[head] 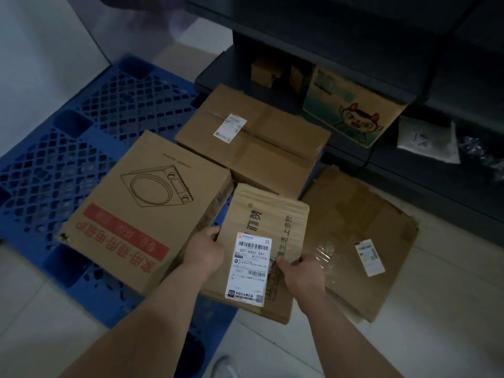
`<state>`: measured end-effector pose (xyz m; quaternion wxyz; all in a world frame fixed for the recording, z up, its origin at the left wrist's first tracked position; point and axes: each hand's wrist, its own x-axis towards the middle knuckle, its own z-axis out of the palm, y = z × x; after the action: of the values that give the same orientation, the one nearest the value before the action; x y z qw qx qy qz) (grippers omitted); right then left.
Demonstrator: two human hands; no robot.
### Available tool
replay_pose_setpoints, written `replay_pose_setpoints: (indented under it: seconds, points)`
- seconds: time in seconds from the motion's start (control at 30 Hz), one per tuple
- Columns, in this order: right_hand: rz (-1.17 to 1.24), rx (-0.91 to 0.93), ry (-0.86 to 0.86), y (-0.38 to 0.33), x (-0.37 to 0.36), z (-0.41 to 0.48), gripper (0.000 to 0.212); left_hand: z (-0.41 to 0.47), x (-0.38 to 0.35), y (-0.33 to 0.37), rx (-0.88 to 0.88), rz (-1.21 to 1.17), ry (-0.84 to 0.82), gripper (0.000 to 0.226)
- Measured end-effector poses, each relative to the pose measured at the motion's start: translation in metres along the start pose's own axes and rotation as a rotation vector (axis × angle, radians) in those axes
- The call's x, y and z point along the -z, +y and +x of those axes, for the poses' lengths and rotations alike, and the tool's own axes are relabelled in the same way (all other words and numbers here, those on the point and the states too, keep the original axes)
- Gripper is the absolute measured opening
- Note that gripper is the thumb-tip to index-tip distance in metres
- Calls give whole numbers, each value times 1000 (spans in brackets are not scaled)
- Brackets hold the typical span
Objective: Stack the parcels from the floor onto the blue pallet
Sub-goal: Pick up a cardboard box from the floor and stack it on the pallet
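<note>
I hold a small brown parcel [268,227] with a white shipping label in both hands, above the right edge of the blue pallet [68,148]. My left hand [206,251] grips its left side and my right hand [301,274] grips its right side. A large box printed with a cooker drawing [141,205] lies on the pallet to the left. Behind it sits another taped brown box [253,143] with a small label. A flat, worn parcel [362,236] lies on the tiled floor to the right.
Dark shelving [354,36] runs along the back and right, with a cartoon-printed box [351,105], small cartons and white bags on its low shelf. A white wall stands at the left. My shoe [223,366] shows at the bottom.
</note>
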<state>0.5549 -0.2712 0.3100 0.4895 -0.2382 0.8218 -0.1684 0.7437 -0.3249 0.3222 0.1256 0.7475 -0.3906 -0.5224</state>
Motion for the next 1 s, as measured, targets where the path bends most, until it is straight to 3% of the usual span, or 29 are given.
replay_pose_setpoints:
  seconds: [0.2,0.33,0.43,0.53,0.63,1.0]
  points:
    - [-43,-29,-2,-9,-37,66,18,85,-8,-12,28,76,6,47]
    - [-73,-50,-66,-12,-59,105,13,121,-16,-25,53,116,29,16]
    - [-156,-20,-96,-14,-67,134,24,138,-27,-39,138,75,33,27]
    - [-264,57,-102,-22,-65,161,21,150,-43,-56,188,64,21,11]
    - [-371,126,-127,-31,-60,184,15,157,-62,-71,248,25,13,14]
    - [-541,311,-206,-59,-58,228,57,161,-98,-64,377,-220,36,38]
